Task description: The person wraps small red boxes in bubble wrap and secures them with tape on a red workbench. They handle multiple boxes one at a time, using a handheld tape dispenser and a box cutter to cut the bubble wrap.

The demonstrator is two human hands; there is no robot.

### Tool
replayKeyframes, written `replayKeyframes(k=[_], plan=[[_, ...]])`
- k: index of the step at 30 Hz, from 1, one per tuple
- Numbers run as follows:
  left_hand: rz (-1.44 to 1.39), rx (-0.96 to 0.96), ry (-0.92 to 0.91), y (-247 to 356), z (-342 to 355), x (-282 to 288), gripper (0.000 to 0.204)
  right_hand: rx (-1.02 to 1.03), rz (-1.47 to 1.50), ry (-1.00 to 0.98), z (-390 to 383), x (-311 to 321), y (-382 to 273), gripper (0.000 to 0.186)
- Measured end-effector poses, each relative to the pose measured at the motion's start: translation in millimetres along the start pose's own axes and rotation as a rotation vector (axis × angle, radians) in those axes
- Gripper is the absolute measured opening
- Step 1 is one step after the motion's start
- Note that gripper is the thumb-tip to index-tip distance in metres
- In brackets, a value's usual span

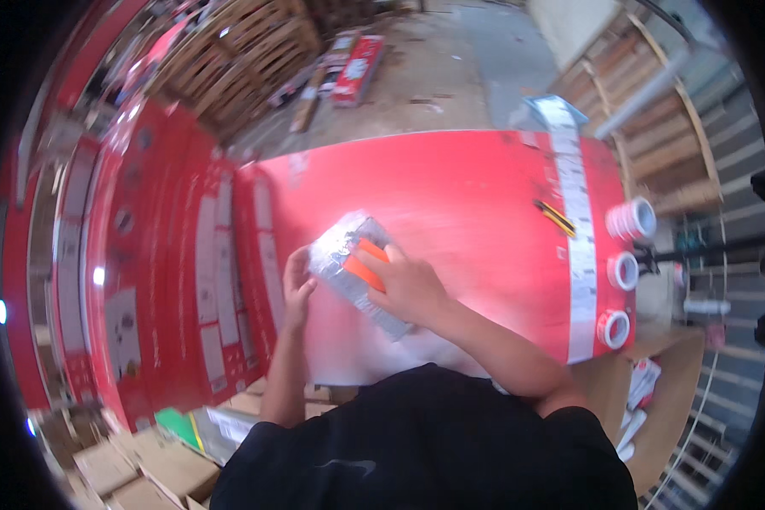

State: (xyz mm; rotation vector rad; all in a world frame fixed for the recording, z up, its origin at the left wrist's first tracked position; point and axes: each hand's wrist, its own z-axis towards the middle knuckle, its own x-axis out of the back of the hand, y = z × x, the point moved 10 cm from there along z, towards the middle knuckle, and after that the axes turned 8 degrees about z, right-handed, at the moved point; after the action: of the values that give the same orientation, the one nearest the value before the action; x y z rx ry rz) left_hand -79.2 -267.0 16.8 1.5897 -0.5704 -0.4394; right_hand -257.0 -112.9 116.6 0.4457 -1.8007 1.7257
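A silver-grey, foil-like package [382, 314] with a shiny top lies at an angle on the red work surface [476, 178]. My left hand [297, 285] grips its left edge with curled fingers. Over the package, my right hand [408, 285] is closed on an orange object [357, 272], pressed against the top; its exact kind is unclear. To the right, a yellow and black box cutter [555, 218] rests beside a long white strip [580, 297]. Three stacks or rolls of white-and-red tape [626, 272] line the right edge.
Tall red boxes [149, 280] stand close on my left, cardboard cartons [157, 463] below them. Wooden pallets [221, 64] and a red package [357, 72] are beyond the far edge. A carton with items [671, 382] and wooden frames [663, 136] are at the right.
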Motion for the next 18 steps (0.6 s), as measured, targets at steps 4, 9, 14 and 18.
replayKeyframes(k=[4, 9, 14, 18], plan=[[0.423, -0.271, 0.343, -45, -23, 31, 0.057, -0.005, -0.165, -0.083, 80, -76, -32, 0.063], [0.264, -0.177, 0.538, -101, -12, 33, 0.043, -0.005, -0.314, -0.245, 108, -113, -21, 0.055], [0.296, -0.181, 0.673, -98, -24, 33, 0.031, -0.08, -0.253, -0.193, -46, -66, 1, 0.063], [0.276, -0.198, 0.644, -106, -15, 33, 0.031, -0.44, -0.326, -0.249, -210, -47, 64, 0.073]])
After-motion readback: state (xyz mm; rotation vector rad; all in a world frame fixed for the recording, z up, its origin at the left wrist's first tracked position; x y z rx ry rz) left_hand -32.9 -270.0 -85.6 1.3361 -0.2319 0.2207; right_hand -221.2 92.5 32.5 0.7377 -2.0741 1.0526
